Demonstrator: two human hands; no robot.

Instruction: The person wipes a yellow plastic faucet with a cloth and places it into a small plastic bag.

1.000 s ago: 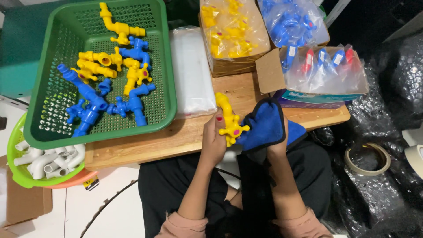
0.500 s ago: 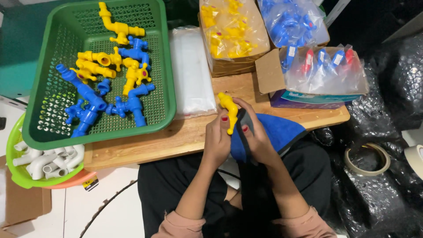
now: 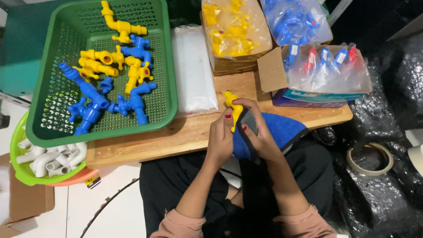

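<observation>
At the table edge, both hands, left (image 3: 221, 134) and right (image 3: 257, 132), clasp one yellow tap (image 3: 233, 108) with a blue cloth (image 3: 282, 130), while a dozen-odd taps already lie in the green basket (image 3: 169, 88).

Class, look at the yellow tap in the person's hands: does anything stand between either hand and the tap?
Nothing visible does. The left hand grips the tap directly; the right hand presses a blue cloth against it.

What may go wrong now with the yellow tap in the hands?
The yellow tap is held above the table edge by both hands, left hand and right hand; if it slips, it may fall to the lap. The blue cloth covers part of it, which may weaken the grip.
</observation>
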